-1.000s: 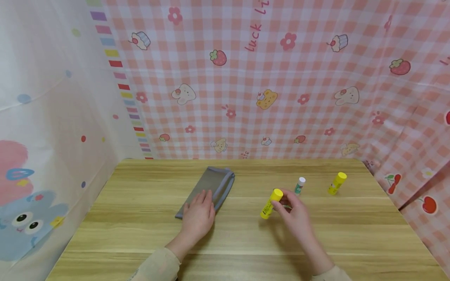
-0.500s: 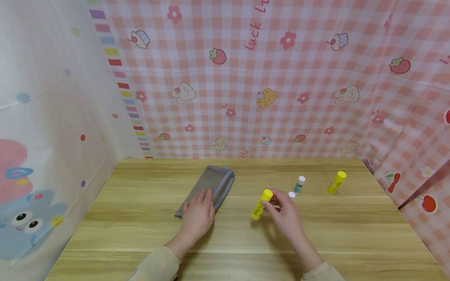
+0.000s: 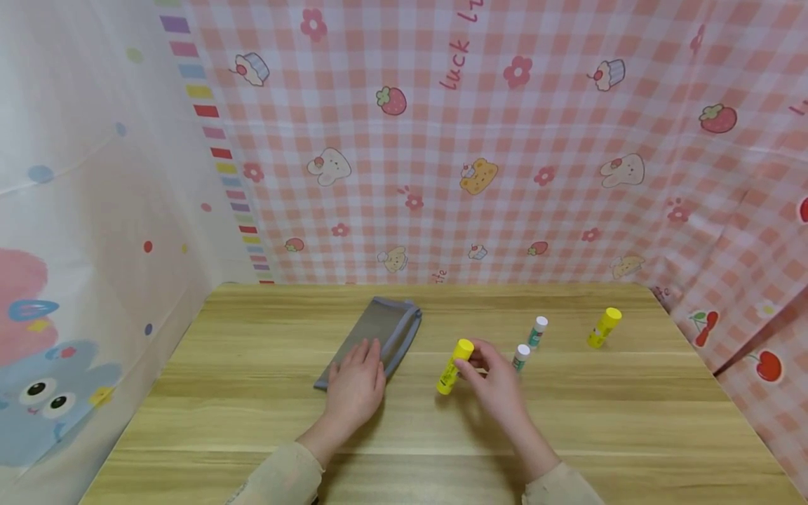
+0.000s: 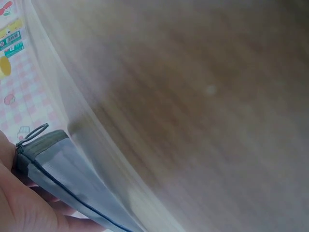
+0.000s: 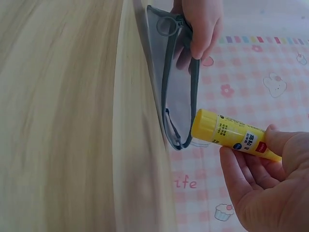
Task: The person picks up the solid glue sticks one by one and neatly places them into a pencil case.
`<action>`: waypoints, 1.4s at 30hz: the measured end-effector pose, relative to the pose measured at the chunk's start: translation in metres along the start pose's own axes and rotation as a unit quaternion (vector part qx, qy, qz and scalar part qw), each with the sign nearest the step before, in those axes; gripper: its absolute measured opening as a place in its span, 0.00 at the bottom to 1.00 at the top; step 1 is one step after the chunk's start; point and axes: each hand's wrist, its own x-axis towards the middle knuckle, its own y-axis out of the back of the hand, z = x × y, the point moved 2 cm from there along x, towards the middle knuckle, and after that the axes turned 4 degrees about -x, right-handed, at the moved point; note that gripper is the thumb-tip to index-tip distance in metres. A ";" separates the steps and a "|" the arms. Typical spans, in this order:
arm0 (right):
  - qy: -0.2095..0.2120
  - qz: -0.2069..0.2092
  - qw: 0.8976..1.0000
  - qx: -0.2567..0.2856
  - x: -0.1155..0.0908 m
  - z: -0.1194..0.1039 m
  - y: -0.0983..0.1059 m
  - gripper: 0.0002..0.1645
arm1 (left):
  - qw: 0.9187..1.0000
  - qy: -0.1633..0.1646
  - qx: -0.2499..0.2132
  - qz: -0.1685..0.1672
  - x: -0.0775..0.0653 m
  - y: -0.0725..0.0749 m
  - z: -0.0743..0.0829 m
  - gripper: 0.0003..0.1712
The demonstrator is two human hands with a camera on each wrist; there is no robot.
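Note:
A grey mesh zip pouch [image 3: 366, 337] lies on the wooden table, its zipped side gaping toward the right in the right wrist view. My left hand [image 3: 356, 382] rests on its near part, fingers fairly straight. In the left wrist view the pouch [image 4: 72, 169] shows its zip pull beside that hand. My right hand [image 3: 495, 382] pinches a yellow glue stick [image 3: 454, 366] between thumb and fingers, tilted, right of the pouch. In the right wrist view the glue stick's [image 5: 231, 135] capped end points at the pouch opening.
Two small white-capped glue sticks, one farther back [image 3: 538, 332] and one nearer [image 3: 521, 357], stand right of my right hand. Another yellow glue stick [image 3: 604, 327] stands farther right. A pink checked curtain [image 3: 442, 140] hangs behind the table [image 3: 252, 421].
My right hand has carried the yellow glue stick leftward, closer to the pouch, uncovering the nearer white-capped stick. My left hand has stayed on the pouch.

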 end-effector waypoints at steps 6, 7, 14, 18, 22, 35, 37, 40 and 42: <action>-0.008 -0.002 1.000 0.022 0.005 0.001 -0.011 0.16 | 1.000 0.001 0.005 -0.001 0.001 -0.002 -0.001 0.26; -0.009 -0.002 1.000 0.025 0.006 0.002 -0.013 0.16 | 1.000 0.001 0.007 -0.001 0.001 -0.002 -0.001 0.26; -0.038 -0.026 0.994 0.102 0.011 0.003 -0.027 0.16 | 1.000 0.001 0.009 -0.001 0.001 -0.002 0.000 0.26; -0.055 -0.036 0.988 0.139 0.016 0.004 -0.035 0.16 | 1.000 0.004 0.008 -0.004 0.001 -0.002 0.000 0.26; -0.070 -0.042 0.978 0.194 0.020 0.005 -0.042 0.16 | 1.000 0.007 0.010 -0.007 0.002 -0.002 0.000 0.26; -0.158 -0.051 0.947 0.276 0.034 0.013 -0.065 0.15 | 1.000 -0.002 0.006 -0.005 0.001 -0.001 0.002 0.26; -0.169 -0.048 0.945 0.276 0.037 0.012 -0.067 0.17 | 1.000 -0.003 0.008 -0.006 0.001 -0.001 0.002 0.26; -0.183 -0.045 0.945 0.267 0.041 0.012 -0.071 0.19 | 1.000 -0.005 0.008 -0.004 0.001 -0.001 0.002 0.26; -0.193 -0.043 0.945 0.261 0.045 0.011 -0.073 0.19 | 1.000 -0.004 0.010 -0.003 0.001 -0.001 0.002 0.26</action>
